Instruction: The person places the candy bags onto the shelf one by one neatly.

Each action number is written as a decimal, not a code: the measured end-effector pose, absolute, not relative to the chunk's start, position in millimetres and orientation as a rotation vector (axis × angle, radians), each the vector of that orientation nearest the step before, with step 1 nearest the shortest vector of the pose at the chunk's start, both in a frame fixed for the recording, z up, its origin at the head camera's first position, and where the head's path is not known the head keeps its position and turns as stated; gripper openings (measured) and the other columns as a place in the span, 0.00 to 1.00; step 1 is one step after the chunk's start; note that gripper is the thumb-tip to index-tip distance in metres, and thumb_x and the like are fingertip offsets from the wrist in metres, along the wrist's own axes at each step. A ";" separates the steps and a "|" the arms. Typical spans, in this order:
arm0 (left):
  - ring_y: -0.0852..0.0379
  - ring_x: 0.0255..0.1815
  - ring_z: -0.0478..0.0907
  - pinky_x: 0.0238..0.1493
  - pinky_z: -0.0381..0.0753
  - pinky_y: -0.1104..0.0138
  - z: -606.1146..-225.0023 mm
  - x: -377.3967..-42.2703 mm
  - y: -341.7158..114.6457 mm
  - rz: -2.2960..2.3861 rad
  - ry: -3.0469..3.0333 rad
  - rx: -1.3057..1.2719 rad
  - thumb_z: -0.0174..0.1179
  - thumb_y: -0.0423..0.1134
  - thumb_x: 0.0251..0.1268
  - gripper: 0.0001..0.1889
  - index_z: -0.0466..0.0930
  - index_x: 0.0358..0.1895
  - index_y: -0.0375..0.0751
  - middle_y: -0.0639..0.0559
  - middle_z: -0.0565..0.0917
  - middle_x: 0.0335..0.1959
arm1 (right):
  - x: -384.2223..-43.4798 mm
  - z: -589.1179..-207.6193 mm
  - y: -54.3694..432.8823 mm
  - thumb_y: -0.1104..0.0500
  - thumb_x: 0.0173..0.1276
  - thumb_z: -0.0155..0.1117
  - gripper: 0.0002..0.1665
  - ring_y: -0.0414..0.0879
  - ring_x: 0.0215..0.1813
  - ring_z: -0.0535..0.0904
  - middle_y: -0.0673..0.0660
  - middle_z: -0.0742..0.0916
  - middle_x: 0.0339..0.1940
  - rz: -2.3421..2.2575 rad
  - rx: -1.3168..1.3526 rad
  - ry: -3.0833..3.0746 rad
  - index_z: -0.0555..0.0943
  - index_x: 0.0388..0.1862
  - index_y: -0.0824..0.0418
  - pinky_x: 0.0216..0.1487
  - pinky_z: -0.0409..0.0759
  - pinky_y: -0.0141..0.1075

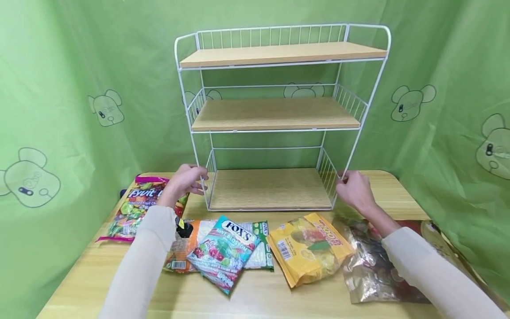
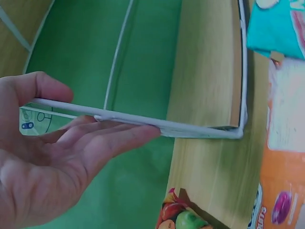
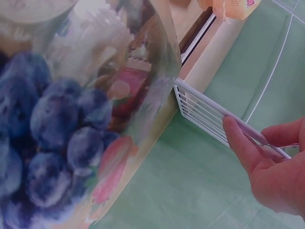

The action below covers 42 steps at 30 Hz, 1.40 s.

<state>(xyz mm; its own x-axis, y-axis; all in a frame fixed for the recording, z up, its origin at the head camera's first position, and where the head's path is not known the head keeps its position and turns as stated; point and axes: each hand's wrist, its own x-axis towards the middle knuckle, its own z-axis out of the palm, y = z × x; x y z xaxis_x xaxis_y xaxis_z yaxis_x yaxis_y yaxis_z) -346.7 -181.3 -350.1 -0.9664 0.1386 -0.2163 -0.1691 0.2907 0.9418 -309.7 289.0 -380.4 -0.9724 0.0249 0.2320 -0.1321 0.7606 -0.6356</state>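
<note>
A white wire rack [image 1: 275,116] with three wooden shelves stands upright at the back of the table. My left hand [image 1: 186,180] holds its front left post low down; in the left wrist view the thumb lies on one side of the white post [image 2: 138,120] and the fingers along the other. On the opposite side my right hand [image 1: 356,189] pinches the front right post, just above the bottom shelf [image 1: 271,188]. The right wrist view shows the thumb and fingers around that post, beside the wire side panel [image 3: 205,114]. All three shelves are bare.
In front of the rack lie a turquoise Fox's candy bag [image 1: 225,252], an orange bag [image 1: 181,254], a green-edged bag [image 1: 260,248] and a yellow bag [image 1: 311,250]. A fruit candy bag [image 1: 133,210] lies left, shiny clear bags [image 1: 372,266] right. Green curtain [image 1: 131,57] surrounds the table.
</note>
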 end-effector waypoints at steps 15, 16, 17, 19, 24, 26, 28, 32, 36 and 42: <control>0.47 0.37 0.88 0.51 0.89 0.50 -354.7 -347.5 -185.0 1.746 2.347 -0.024 0.55 0.38 0.67 0.24 0.74 0.61 0.24 0.27 0.75 0.63 | -308.7 -383.4 289.0 0.67 0.67 0.48 0.27 0.42 0.12 0.64 0.80 0.85 0.43 1.012 0.117 -2.728 0.73 0.62 0.81 0.07 0.65 0.34; 0.47 0.37 0.88 0.51 0.89 0.50 -355.3 -347.6 -185.2 1.752 2.346 -0.022 0.55 0.38 0.67 0.24 0.74 0.61 0.24 0.27 0.75 0.63 | -308.3 -383.1 288.9 0.67 0.67 0.48 0.27 0.42 0.12 0.64 0.80 0.85 0.43 1.007 0.119 -2.730 0.73 0.62 0.81 0.07 0.65 0.34; 0.47 0.37 0.88 0.51 0.89 0.51 -355.9 -347.8 -185.1 1.755 2.350 -0.025 0.55 0.38 0.66 0.24 0.74 0.61 0.24 0.27 0.75 0.63 | -308.3 -383.0 289.0 0.67 0.67 0.48 0.27 0.42 0.12 0.64 0.80 0.85 0.43 0.995 0.118 -2.731 0.74 0.61 0.81 0.07 0.65 0.34; 0.47 0.37 0.88 0.51 0.89 0.50 -357.0 -348.3 -184.9 1.768 2.354 -0.029 0.56 0.38 0.66 0.24 0.75 0.60 0.25 0.28 0.76 0.62 | -307.8 -381.5 289.3 0.66 0.67 0.48 0.27 0.42 0.12 0.64 0.80 0.85 0.44 0.979 0.114 -2.746 0.74 0.61 0.80 0.08 0.65 0.33; 0.47 0.37 0.88 0.49 0.90 0.51 -359.4 -349.3 -184.0 1.791 2.362 -0.035 0.56 0.38 0.66 0.24 0.75 0.62 0.26 0.28 0.77 0.61 | -307.6 -376.0 290.7 0.64 0.69 0.49 0.26 0.41 0.12 0.63 0.76 0.86 0.35 0.925 0.121 -2.783 0.75 0.61 0.79 0.08 0.64 0.33; 0.47 0.37 0.88 0.49 0.90 0.52 -360.0 -348.8 -183.8 1.798 2.364 -0.044 0.56 0.38 0.66 0.25 0.74 0.63 0.27 0.28 0.77 0.61 | -308.4 -373.6 291.0 0.63 0.70 0.50 0.25 0.41 0.11 0.62 0.68 0.84 0.24 0.897 0.135 -2.792 0.77 0.59 0.79 0.07 0.63 0.32; 0.46 0.38 0.88 0.49 0.90 0.53 -360.4 -347.7 -183.4 1.799 2.366 -0.057 0.56 0.38 0.66 0.25 0.74 0.64 0.28 0.29 0.77 0.61 | -308.3 -371.0 291.0 0.61 0.72 0.50 0.22 0.41 0.11 0.62 0.58 0.78 0.14 0.866 0.149 -2.814 0.80 0.53 0.78 0.08 0.62 0.31; 0.44 0.41 0.87 0.49 0.90 0.53 -360.6 -345.4 -183.0 1.806 2.357 -0.070 0.56 0.38 0.66 0.26 0.73 0.65 0.28 0.30 0.77 0.61 | -303.8 -366.1 292.2 0.58 0.75 0.48 0.20 0.40 0.13 0.63 0.48 0.70 0.11 0.782 0.167 -2.934 0.79 0.27 0.69 0.12 0.63 0.30; 0.43 0.44 0.87 0.50 0.90 0.53 -359.1 -345.6 -182.8 1.809 2.352 -0.062 0.56 0.38 0.66 0.27 0.72 0.67 0.29 0.30 0.76 0.63 | -295.3 -363.7 291.1 0.56 0.75 0.49 0.23 0.41 0.15 0.66 0.47 0.70 0.11 0.707 0.210 -3.071 0.69 0.16 0.55 0.16 0.65 0.30; 0.42 0.46 0.87 0.51 0.90 0.53 -357.7 -346.6 -183.0 1.807 2.345 -0.054 0.56 0.38 0.65 0.28 0.72 0.67 0.29 0.30 0.76 0.63 | -281.3 -367.7 280.2 0.51 0.77 0.53 0.23 0.40 0.18 0.65 0.48 0.73 0.15 0.773 0.246 -3.207 0.75 0.21 0.59 0.17 0.66 0.29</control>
